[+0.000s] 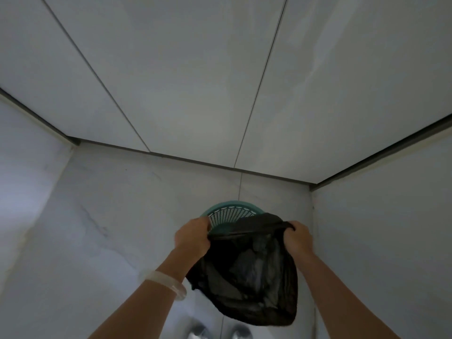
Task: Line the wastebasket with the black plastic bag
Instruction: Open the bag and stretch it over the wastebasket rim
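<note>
While the black plastic bag [247, 272] is pinched at its mouth by left hand [193, 238] and right hand [297, 238] just before the wastebasket [230, 214], thin film could be torn if overstretched.

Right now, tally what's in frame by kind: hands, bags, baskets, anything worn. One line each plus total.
Hands: 2, left hand and right hand, each gripping the bag's top edge
Black plastic bag: 1, held open in front of the basket, not yet in it
Green wastebasket: 1
Pale bracelet: 1, on the left wrist
Total: 5
</note>
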`<action>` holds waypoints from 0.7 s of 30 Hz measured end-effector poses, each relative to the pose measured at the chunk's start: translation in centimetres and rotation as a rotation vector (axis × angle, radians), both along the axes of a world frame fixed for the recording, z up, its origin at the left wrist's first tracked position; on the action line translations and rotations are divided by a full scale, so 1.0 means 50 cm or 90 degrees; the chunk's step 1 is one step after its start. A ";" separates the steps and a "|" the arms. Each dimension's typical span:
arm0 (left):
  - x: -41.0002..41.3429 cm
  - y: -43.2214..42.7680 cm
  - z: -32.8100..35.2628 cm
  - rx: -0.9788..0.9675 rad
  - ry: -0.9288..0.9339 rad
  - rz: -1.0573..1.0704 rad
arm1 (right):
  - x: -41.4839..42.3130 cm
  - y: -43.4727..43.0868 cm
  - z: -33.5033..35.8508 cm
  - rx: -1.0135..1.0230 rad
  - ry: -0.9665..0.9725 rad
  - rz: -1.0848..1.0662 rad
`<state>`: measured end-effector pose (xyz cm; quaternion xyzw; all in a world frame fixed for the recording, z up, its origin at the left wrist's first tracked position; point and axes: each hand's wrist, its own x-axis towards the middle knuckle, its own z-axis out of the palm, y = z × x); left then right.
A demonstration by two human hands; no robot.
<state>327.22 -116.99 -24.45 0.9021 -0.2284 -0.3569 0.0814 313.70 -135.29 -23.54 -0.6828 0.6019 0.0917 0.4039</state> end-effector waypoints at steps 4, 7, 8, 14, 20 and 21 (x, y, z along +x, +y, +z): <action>-0.018 0.057 -0.071 -0.039 0.039 0.197 | -0.020 -0.032 -0.045 0.045 0.028 -0.017; -0.007 0.067 -0.109 -0.075 0.072 0.345 | -0.007 -0.030 -0.074 0.109 -0.001 0.015; 0.001 0.063 -0.118 -0.094 0.101 0.380 | -0.002 -0.029 -0.087 0.102 0.001 0.031; 0.085 0.025 -0.150 -0.349 0.590 0.522 | 0.026 -0.068 -0.174 0.039 -0.007 -0.059; 0.162 -0.023 -0.209 -0.395 0.481 0.552 | 0.086 -0.147 -0.257 0.000 -0.050 -0.100; 0.168 -0.037 -0.231 -0.372 0.402 0.575 | 0.095 -0.155 -0.269 0.002 -0.068 -0.096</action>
